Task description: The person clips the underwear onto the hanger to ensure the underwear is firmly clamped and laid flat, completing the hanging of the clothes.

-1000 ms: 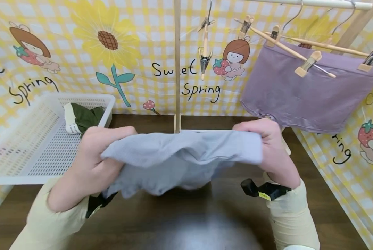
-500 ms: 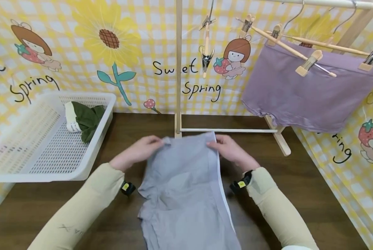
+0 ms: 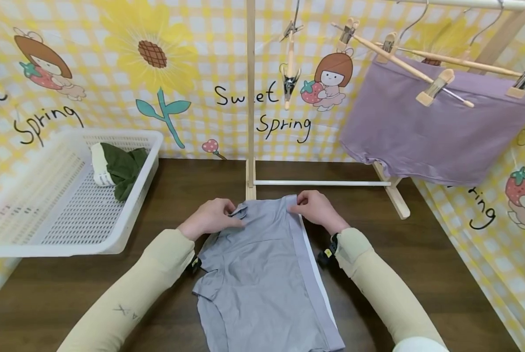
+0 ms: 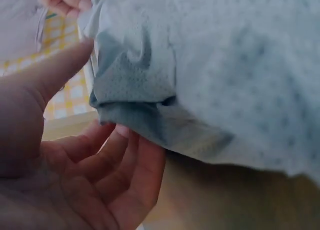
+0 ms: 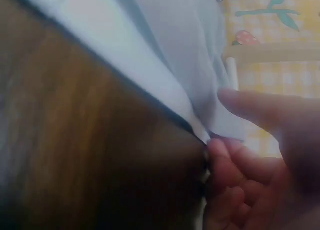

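A pair of grey shorts [image 3: 262, 274] lies spread on the dark wooden table, its waistband with a white inner edge running along the right side. My left hand [image 3: 211, 217] is at the far left corner, on a leg hem. In the left wrist view the thumb lies along the upper side of the cloth [image 4: 135, 64], while the curled fingers [image 4: 125, 165] touch its lower edge. At the far end of the waistband, my right hand [image 3: 314, 209] pinches the corner between thumb and fingers. The right wrist view shows the white inner edge [image 5: 115, 44] leading up to the fingertips.
A white plastic basket [image 3: 132, 220] at left holds a dark green and white garment [image 3: 123, 168]. Behind the shorts stands a wooden rack [image 3: 250, 122] with a white bottom bar [image 3: 321, 183]. Clip hangers [image 3: 403, 66] hang at right, with purple shorts [image 3: 425, 122] clipped up.
The grey shorts came down from being held bunched in the air to lying flat on the table. Over the last half second both hands shifted slightly nearer, and the left moved right.
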A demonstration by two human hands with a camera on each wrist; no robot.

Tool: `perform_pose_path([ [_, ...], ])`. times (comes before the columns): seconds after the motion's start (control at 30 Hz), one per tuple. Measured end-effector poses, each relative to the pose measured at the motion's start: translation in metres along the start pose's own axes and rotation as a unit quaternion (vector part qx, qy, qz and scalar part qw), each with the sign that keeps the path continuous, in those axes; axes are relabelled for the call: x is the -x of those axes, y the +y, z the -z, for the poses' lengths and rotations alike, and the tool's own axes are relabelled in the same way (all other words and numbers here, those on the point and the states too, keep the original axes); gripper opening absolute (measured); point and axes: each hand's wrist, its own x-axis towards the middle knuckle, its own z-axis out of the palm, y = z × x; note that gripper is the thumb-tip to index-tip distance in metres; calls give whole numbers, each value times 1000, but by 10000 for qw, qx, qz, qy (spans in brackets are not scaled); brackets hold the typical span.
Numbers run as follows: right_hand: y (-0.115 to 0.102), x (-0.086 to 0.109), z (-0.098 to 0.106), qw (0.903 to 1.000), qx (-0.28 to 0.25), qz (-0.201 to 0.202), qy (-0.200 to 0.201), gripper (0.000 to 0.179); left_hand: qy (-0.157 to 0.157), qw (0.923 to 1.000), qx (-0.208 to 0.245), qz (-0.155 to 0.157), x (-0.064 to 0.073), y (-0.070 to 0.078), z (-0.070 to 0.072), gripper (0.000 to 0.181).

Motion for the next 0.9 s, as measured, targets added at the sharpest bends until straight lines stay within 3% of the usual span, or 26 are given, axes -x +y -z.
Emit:
perform_pose_path([
  [0.1, -4, -3, 1, 9999, -106, 60, -21, 26, 165, 9996, -51, -204, -2, 0, 1, 24],
  [0.17, -6, -5, 3, 9995, -303, -68, -88, 24, 376, 9989, 173, -205, -5, -4, 4, 23],
  [0.23, -7, -9, 6, 9986, -473, -211, -127, 18, 510, 9955, 801, 26, -7, -9, 9, 24],
  [0.33, -9, -16, 10, 9974, -600, -352, -213, 21, 624, 9824, 1712, 419, -13, -18, 16, 27],
  [0.43, -8, -21, 13, 9977, -494, -427, -203, 28, 659, 9737, 2083, 649, -20, -22, 18, 28],
  [0.6, -2, -28, 13, 9982, 166, -502, 271, 30, 878, 9801, 1661, 642, -30, -24, 15, 26],
  [0.73, 0, -23, 16, 9966, 281, -672, 388, 38, 912, 9873, 1190, 532, -28, -22, 13, 32],
  [0.83, 0, -13, 21, 9972, 183, -701, 188, 43, 1317, 9884, 707, 284, -18, -16, 11, 43],
  [0.9, -2, -7, 23, 9983, 324, -479, 94, 41, 1660, 9858, 248, -108, -11, -12, 9, 42],
])
